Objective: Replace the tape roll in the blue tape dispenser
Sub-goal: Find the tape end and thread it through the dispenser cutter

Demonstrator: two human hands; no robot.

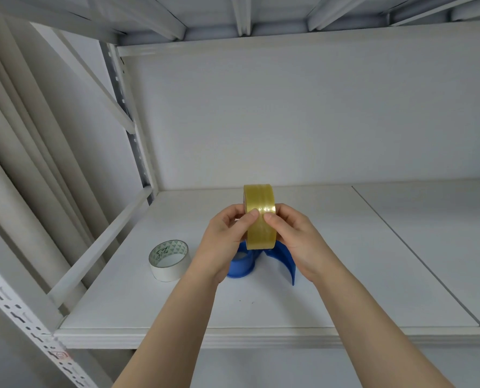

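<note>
A yellowish clear tape roll [259, 200] is held upright on edge above the shelf, its outer band facing me. My left hand [224, 242] grips its left side and my right hand [297, 242] its right side, both thumbs pressed on the band. Below and behind the hands, the blue tape dispenser [282, 257] rests on the white shelf [261, 309], partly hidden by my hands and the roll. A white tape roll [169, 260] with a green-patterned core and handwriting lies flat to the left of the dispenser.
The shelf has a white back wall, a seam between two boards [412, 253] to the right, and a diagonal metal brace [98, 247] with perforated uprights on the left. Another shelf is overhead.
</note>
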